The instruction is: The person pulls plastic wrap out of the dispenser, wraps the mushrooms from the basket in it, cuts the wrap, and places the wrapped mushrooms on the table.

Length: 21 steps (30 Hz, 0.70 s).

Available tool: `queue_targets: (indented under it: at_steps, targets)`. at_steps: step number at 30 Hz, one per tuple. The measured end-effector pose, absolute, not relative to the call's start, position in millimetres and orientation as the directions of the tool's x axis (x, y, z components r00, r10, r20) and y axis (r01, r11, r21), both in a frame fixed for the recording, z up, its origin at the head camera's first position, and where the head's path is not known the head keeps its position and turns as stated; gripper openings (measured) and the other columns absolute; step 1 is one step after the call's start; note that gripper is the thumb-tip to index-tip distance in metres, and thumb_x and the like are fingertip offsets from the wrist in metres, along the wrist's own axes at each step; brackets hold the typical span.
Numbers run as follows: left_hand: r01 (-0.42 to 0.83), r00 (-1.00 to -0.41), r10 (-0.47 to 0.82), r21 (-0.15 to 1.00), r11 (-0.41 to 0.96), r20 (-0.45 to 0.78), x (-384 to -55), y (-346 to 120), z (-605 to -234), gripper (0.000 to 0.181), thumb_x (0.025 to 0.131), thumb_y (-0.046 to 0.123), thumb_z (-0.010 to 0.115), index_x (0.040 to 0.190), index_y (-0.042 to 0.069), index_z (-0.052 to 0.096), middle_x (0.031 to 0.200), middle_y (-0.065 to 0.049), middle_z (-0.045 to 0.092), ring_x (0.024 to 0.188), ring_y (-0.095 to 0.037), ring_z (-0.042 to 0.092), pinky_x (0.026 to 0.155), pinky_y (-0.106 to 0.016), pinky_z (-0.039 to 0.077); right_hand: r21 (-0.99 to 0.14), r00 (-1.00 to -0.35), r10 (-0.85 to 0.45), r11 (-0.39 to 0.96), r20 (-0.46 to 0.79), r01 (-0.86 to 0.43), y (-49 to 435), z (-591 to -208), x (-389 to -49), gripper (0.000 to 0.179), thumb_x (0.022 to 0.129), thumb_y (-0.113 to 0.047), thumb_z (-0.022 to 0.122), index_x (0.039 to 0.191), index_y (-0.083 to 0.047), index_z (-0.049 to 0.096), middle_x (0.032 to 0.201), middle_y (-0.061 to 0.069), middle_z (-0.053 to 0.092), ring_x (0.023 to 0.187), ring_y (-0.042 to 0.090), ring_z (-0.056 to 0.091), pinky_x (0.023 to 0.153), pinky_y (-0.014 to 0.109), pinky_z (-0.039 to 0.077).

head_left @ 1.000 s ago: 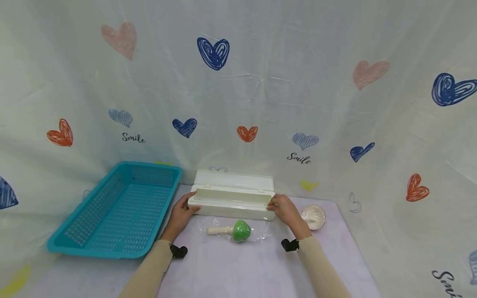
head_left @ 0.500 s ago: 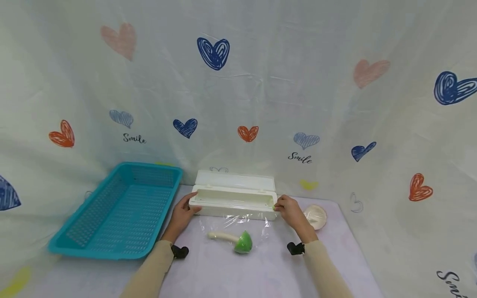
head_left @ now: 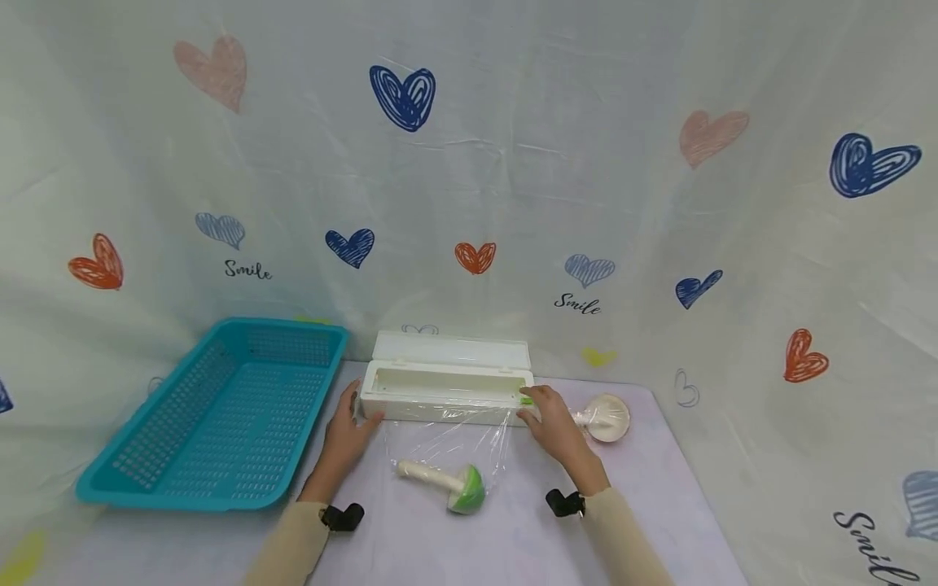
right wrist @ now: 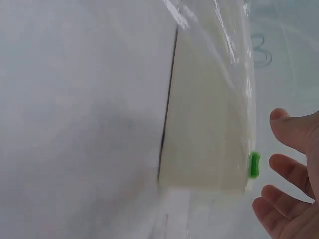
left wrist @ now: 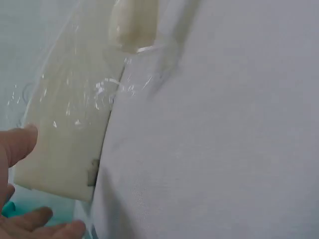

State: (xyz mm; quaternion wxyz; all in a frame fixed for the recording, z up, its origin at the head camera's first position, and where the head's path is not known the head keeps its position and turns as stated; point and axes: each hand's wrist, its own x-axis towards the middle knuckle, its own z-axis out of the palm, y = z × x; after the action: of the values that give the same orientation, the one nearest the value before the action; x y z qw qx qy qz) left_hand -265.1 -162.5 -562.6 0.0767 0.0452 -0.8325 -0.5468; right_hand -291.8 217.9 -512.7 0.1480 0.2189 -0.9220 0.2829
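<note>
A white cling film dispenser stands at the table's back with its lid tilted up. A small green slide cutter sits at its right end. Clear film runs from the front edge down onto the table, around a green-capped mushroom with a pale stem. At the dispenser's left end my left hand is spread, thumb by the front face; whether it touches is hard to tell. My right hand hovers by the right end, fingers loosely bent beside the slide cutter and apart from it.
A turquoise plastic basket stands on the left side of the table. Right of the dispenser, behind my right hand, lies a pale mushroom wrapped in film. A curtain printed with hearts hangs behind the table.
My right hand slid to the right end with the slide cutter and has let go of it. My left hand loosened from the left end. The green-capped mushroom shifted nearer and tilted.
</note>
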Motion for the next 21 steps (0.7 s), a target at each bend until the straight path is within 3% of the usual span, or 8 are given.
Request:
queue_targets:
  at_steps: [2,5,9,11,14,18,21]
  targets:
    - [-0.005,-0.973,-0.207,0.883,0.469,0.104,-248,-156,-557,0.073,0.099,0.019,0.069,0.158,0.002,0.029,0.160,-0.027,0.034,0.150,-0.045,0.031,0.120,-0.062,0.030,-0.439,-0.824,-0.329,0.723,0.461,-0.534,210,-516,-274,0.031,0.091,-0.010,0.078,0.120,-0.003,0.069,0.118,0.014,0.068,0.114,0.032,0.065,0.099,0.048,0.054]
    - [0.069,-0.951,-0.212,0.822,0.565,0.225,-221,-142,-552,0.050,0.093,0.011,0.075,0.138,0.000,0.056,0.138,-0.021,0.058,0.130,-0.038,0.053,0.106,-0.057,0.045,-0.434,-0.764,-0.361,0.658,0.535,-0.615,201,-523,-245,0.018,0.090,-0.011,0.079,0.106,-0.010,0.070,0.105,0.001,0.069,0.102,0.019,0.068,0.087,0.038,0.059]
    - [0.257,-0.935,-0.022,0.719,0.645,0.354,-199,-123,-552,0.029,0.083,0.000,0.081,0.107,0.014,0.073,0.103,0.001,0.073,0.099,-0.021,0.065,0.085,-0.039,0.054,-0.498,-0.731,-0.447,0.539,0.515,-0.680,193,-529,-213,0.007,0.095,-0.015,0.075,0.097,-0.014,0.068,0.097,-0.005,0.069,0.092,0.009,0.066,0.075,0.031,0.059]
    - [0.330,-0.930,0.102,0.678,0.657,0.353,-194,-115,-553,0.031,0.081,-0.001,0.082,0.104,0.018,0.074,0.102,0.006,0.073,0.098,-0.018,0.066,0.086,-0.039,0.055,-0.539,-0.730,-0.501,0.495,0.464,-0.682,187,-532,-201,0.008,0.096,-0.020,0.074,0.099,-0.015,0.069,0.103,-0.005,0.069,0.096,0.009,0.066,0.078,0.031,0.059]
    - [0.371,-0.927,0.228,0.627,0.685,0.298,-193,-106,-556,0.034,0.079,0.001,0.083,0.108,0.018,0.074,0.110,0.004,0.073,0.105,-0.020,0.065,0.092,-0.044,0.054,-0.556,-0.732,-0.566,0.493,0.379,-0.669,178,-537,-190,0.018,0.097,-0.025,0.074,0.111,-0.015,0.070,0.119,-0.001,0.066,0.109,0.012,0.065,0.088,0.033,0.059]
    - [0.323,-0.946,0.261,0.594,0.736,0.191,-196,-98,-557,0.037,0.077,0.004,0.086,0.109,0.018,0.073,0.113,0.000,0.070,0.105,-0.023,0.063,0.090,-0.048,0.053,-0.544,-0.750,-0.574,0.534,0.327,-0.647,170,-544,-185,0.034,0.094,-0.025,0.078,0.123,-0.012,0.066,0.131,0.005,0.060,0.116,0.017,0.064,0.093,0.030,0.058]
    - [0.320,-0.947,0.273,0.562,0.762,0.170,-201,-95,-556,0.034,0.077,0.003,0.086,0.105,0.018,0.072,0.106,0.001,0.070,0.100,-0.021,0.062,0.085,-0.045,0.053,-0.560,-0.783,-0.545,0.564,0.300,-0.607,167,-546,-186,0.048,0.090,-0.023,0.081,0.131,-0.010,0.061,0.136,0.005,0.056,0.116,0.018,0.062,0.094,0.030,0.057]
